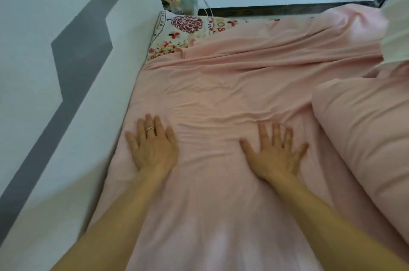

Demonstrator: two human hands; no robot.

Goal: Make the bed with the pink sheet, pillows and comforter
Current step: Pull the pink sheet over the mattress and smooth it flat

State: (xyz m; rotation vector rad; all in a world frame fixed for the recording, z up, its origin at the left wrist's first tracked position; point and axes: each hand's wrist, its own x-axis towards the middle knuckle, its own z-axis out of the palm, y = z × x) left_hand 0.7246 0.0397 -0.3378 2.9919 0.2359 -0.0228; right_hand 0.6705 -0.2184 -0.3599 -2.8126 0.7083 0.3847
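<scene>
Head view: pink sheet (221,98) covers most of the mattress, wrinkled w/ long folds toward far end; floral mattress cover (177,36) still bare at far left corner. Left hand (152,146) (ring on it) & right hand (275,153) lie flat, fingers spread, palms down on sheet, gripping nothing. Pink pillow (365,133) just right of right hand.

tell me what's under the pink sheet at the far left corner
A floral-patterned cover shows where the pink sheet has not reached the far left corner. How far it runs under the sheet is hidden.
</scene>
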